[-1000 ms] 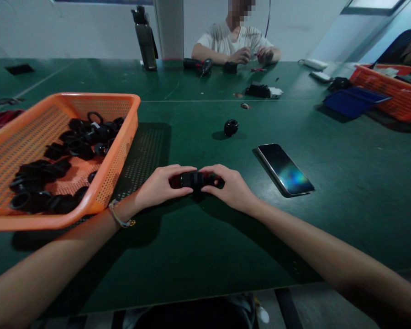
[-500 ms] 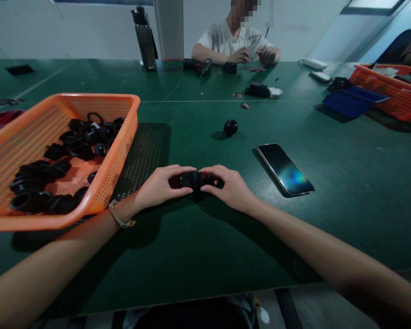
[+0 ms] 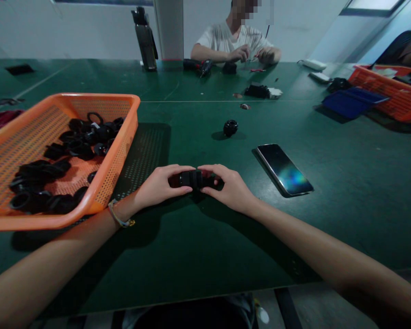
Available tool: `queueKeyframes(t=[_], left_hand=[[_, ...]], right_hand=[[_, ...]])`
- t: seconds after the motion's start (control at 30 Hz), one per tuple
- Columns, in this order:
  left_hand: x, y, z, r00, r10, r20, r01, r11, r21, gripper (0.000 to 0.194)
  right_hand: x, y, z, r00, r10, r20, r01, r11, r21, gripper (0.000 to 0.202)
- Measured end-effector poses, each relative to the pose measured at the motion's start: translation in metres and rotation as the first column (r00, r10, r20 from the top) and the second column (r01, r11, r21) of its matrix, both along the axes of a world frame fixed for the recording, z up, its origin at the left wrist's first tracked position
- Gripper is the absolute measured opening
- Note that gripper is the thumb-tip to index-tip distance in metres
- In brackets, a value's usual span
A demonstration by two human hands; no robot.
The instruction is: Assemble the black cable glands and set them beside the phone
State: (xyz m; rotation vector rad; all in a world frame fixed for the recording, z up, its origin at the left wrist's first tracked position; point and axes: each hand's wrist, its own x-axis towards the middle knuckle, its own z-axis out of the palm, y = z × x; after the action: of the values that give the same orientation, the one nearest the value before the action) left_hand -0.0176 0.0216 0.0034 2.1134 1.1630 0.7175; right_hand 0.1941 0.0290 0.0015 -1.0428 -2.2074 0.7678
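"Where was the black part [image 3: 187, 178]?"

"Between my left hand [image 3: 157, 185] and right hand [image 3: 235, 188], low at the table [image 3: 178, 260]. Both hands grasped it, thumbs opposite fingers; I couldn't tell if it was 1 piece or 2."

"What could have gone wrong?"

"It could have tipped or slipped, I judged, if my fingertips had pressed unevenly on its dark, curved surface."

"And the counts?"

"1 loose round fitting [image 3: 230, 128] beyond my hands, 1 phone [image 3: 285, 169], 1 bottle [image 3: 146, 45], 1 orange basket [image 3: 99, 96] beside my left arm. The black fittings [image 3: 79, 148] inside overlapped too much to count."
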Motion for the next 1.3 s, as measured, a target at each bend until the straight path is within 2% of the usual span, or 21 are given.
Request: queueKeyframes(t=[1.3], left_hand=[[-0.0001,0.0001,-0.0009,1.0,-0.002,-0.006,0.002,1.0,0.02,0.047]], right_hand=[[-0.0008,0.0014,-0.001,0.999,-0.029,0.041,0.031,0.999,-0.039,0.03]])
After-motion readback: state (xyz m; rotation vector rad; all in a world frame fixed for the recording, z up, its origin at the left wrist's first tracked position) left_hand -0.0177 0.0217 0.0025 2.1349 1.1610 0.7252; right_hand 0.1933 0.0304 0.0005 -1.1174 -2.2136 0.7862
